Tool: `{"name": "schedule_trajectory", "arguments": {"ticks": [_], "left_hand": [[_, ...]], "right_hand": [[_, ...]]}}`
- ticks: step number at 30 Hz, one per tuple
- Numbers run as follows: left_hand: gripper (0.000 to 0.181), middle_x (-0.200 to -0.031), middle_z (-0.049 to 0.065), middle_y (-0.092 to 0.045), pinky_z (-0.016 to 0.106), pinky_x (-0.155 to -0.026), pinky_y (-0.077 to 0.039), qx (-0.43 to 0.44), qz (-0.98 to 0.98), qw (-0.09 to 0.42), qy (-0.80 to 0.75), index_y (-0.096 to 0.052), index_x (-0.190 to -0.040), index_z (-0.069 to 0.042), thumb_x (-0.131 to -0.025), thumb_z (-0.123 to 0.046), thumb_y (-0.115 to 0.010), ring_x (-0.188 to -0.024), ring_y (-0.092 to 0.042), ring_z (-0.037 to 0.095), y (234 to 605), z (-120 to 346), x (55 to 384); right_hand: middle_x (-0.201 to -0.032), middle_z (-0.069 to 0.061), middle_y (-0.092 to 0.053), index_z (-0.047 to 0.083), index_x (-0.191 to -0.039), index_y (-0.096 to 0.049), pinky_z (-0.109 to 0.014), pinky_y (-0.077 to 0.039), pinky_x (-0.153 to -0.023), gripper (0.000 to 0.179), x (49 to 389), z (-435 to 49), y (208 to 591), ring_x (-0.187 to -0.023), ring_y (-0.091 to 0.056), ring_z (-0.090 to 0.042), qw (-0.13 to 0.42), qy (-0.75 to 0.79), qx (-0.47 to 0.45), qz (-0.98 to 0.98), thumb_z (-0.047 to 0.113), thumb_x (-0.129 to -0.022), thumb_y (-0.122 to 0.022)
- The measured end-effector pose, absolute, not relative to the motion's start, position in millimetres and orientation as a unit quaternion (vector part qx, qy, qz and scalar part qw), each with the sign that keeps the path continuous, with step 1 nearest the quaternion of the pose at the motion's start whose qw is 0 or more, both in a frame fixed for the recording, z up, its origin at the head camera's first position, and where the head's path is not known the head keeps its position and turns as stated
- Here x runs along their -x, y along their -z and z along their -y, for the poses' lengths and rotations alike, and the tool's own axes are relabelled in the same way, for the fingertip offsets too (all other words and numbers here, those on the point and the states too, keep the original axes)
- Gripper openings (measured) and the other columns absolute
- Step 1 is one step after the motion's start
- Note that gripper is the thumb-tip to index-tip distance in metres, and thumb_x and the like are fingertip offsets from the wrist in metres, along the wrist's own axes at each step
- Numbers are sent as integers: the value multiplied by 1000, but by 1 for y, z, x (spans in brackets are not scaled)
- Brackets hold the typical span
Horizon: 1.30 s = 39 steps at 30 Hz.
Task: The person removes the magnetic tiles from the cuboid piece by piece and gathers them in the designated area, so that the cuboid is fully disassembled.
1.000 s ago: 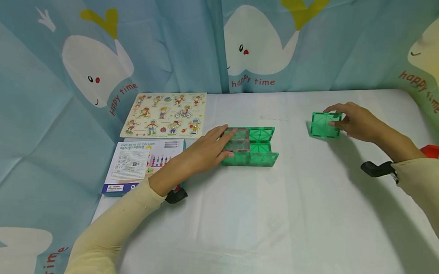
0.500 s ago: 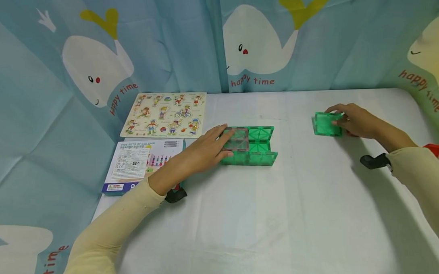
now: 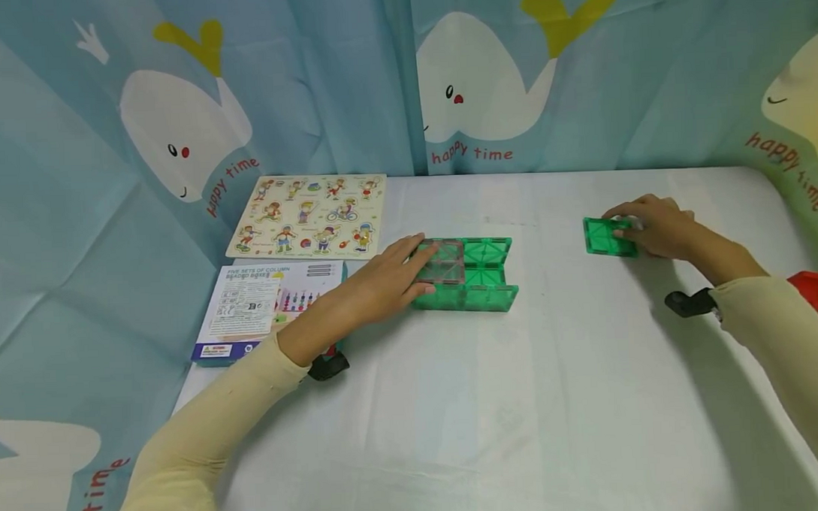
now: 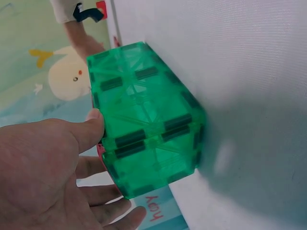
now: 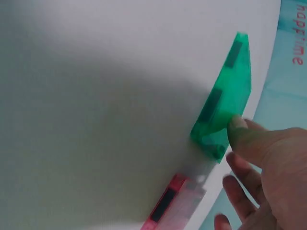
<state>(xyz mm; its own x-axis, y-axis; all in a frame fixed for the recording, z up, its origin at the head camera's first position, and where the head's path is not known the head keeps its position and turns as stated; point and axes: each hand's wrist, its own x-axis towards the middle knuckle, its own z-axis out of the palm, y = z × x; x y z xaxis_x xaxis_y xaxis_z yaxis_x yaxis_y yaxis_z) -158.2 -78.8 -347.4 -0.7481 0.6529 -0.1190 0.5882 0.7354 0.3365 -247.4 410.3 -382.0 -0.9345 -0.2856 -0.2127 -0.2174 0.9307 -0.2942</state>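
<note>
My left hand (image 3: 383, 283) grips the left end of a box of green magnetic tiles (image 3: 471, 298), thumb at the near side and fingers over the top. A pink see-through tile (image 3: 450, 263) covers the box's left part, under the index finger. In the left wrist view, the joined green panels (image 4: 139, 105) show dark magnets along their edges. To the right, my right hand (image 3: 661, 228) pinches a single green magnetic tile (image 3: 601, 237) by its right edge. A red-edged tile (image 5: 168, 201) appears below it in the right wrist view, hidden by the hand in the head view.
A picture puzzle board (image 3: 306, 214) lies at the back left. In front of it is a bead-toy box (image 3: 248, 306), partly behind the left forearm. All stand on a white-covered table (image 3: 489, 418), bordered by a blue whale-print curtain (image 3: 349, 77).
The green tile in my right hand shifted slightly right, then tipped lower and flatter toward the table. My left hand and the tile box stayed in place.
</note>
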Motion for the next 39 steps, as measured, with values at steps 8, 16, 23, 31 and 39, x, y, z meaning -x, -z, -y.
{"name": "schedule_trajectory", "arguments": {"ticks": [8,16,23,31,39], "left_hand": [[70,-177,16,-11,51,-130,-25,-334,-924,120,-146,-22,-170,-11,-113,-42,-48,-164,-13,32,348,80,157],[69,-176,18,-14,51,-129,-26,-341,-922,110,-148,-25,-169,-10,-112,-40,-50,-163,-16,33,348,82,157],[70,-176,16,-13,51,-129,-26,-339,-923,112,-143,-23,-169,-11,-112,-41,-49,-164,-14,31,348,82,158],[70,-177,15,-12,51,-129,-26,-335,-925,114,-139,-23,-170,-12,-112,-43,-49,-164,-14,30,348,81,158],[69,-177,15,-13,50,-129,-27,-334,-925,113,-140,-23,-170,-12,-112,-42,-49,-164,-14,30,347,80,157]], "right_hand": [[-146,-36,-43,4,-154,-47,-77,-39,-98,50,221,-353,369,-129,-45,-57,79,178,179,-964,29,-112,-57],[-126,-11,-65,13,-148,-58,-49,-57,-85,43,163,-265,362,-110,-65,-27,-22,225,344,-912,30,-109,-63],[-117,-9,-68,13,-141,-65,-38,-61,-82,59,138,-235,385,-101,-67,-22,-160,137,506,-836,5,-87,-87],[-115,-12,-63,14,-149,-59,-36,-61,-77,85,133,-235,396,-100,-64,-23,-165,135,505,-836,-20,-75,-83],[-102,-5,-58,13,-146,-62,-24,-50,-64,81,127,-237,391,-83,-56,-11,-152,140,500,-841,-22,-76,-81]]}}
